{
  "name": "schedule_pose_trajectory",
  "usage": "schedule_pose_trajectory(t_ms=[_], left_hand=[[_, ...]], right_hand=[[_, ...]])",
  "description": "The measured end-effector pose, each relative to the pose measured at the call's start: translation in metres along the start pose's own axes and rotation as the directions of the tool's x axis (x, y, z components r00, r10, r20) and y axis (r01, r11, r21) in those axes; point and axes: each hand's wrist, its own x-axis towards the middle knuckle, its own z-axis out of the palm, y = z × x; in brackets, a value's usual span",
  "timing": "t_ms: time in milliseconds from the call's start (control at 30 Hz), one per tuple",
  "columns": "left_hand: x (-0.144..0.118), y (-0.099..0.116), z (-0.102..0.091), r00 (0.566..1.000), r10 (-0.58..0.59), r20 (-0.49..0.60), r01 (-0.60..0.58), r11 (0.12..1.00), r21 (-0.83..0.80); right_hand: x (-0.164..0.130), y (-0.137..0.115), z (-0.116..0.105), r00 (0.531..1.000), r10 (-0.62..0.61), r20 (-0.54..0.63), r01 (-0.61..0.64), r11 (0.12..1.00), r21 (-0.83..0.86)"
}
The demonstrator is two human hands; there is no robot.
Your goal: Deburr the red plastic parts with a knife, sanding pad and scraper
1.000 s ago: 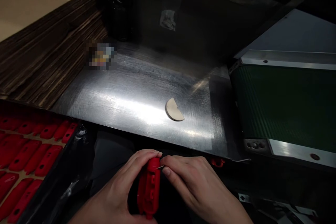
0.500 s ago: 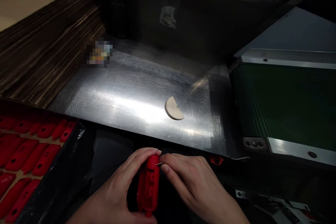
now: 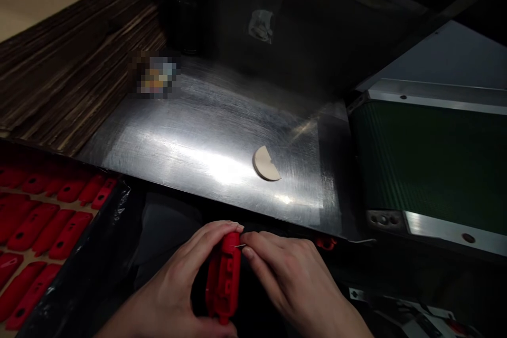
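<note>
Your left hand (image 3: 178, 285) is wrapped around the long red plastic housing with slots (image 3: 224, 280), holding it upright just below the near edge of the scratched steel worktop (image 3: 190, 142). Your right hand (image 3: 293, 280) pinches a thin metal pin (image 3: 240, 246) between thumb and forefinger, tip touching the top of the housing. I judge the pin is only starting to enter, so the insertion is approx. half done. Many similar red plastic pieces (image 3: 43, 227) lie in rows in the tray at left; whether these are finished, I cannot tell. A beige half-round disc (image 3: 266, 163) lies on the worktop, well apart.
</note>
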Motion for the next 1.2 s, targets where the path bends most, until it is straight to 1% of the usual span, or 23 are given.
schedule_pose_trajectory(t_ms=[167, 300, 667, 1067, 1200], left_hand=[[0.0, -0.002, -0.003, 0.998, 0.056, -0.002, -0.056, 0.998, 0.003], [0.0, -0.004, -0.005, 0.997, 0.078, 0.021, -0.079, 0.997, 0.013], [0.005, -0.003, -0.008, 0.994, 0.1, 0.048, -0.101, 0.994, 0.036], [0.005, -0.003, -0.007, 0.99, 0.139, 0.035, -0.141, 0.989, 0.054], [0.007, -0.004, -0.007, 0.988, 0.142, 0.053, -0.146, 0.987, 0.067]], right_hand=[[0.001, -0.006, -0.004, 0.999, 0.021, 0.047, -0.02, 1.0, -0.015], [0.001, -0.009, -0.007, 0.997, 0.033, 0.075, -0.032, 0.999, -0.006], [0.002, -0.012, -0.01, 0.99, 0.054, 0.129, -0.057, 0.998, 0.026], [-0.001, -0.01, -0.012, 0.983, 0.057, 0.172, -0.059, 0.998, 0.004], [-0.001, -0.009, -0.013, 0.982, 0.061, 0.18, -0.059, 0.998, -0.017]])
